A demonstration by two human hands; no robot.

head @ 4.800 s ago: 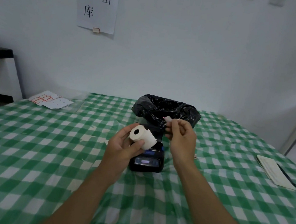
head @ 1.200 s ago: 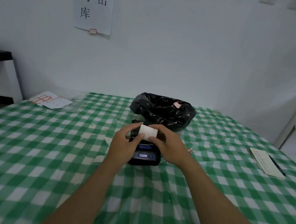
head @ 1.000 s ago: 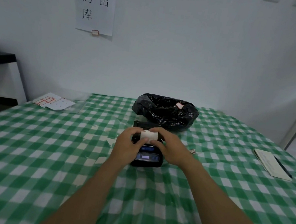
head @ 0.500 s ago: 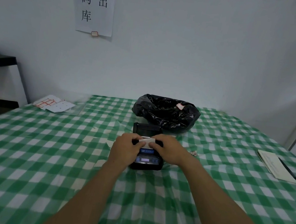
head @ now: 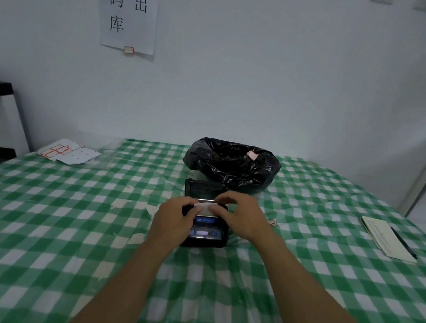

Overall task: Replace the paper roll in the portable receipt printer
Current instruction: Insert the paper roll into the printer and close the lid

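Head view: the portable receipt printer [head: 206, 232] sits on the green-and-white checked tablecloth [head: 61, 236], its display end toward the person and its long axis running away from them toward the black bin bag [head: 233, 164] just behind it. The printer's lid [head: 204, 189] stands open at the far end, tilted up between the hands and the bag. The paper roll [head: 204, 205] lies in the printer's bay just in front of the lid, its axis across the printer from left to right; only a white strip of it shows between the fingers. The left hand [head: 174, 217] curls round the printer's left side with its thumb on the roll's left end. The right hand [head: 242, 215] reaches over from the right, fingertips pressed on the top of the roll. Well to the right of the printer lies a notepad [head: 383, 238] with a pen [head: 403, 242] on it; far to the left, loose label sheets [head: 69, 153].
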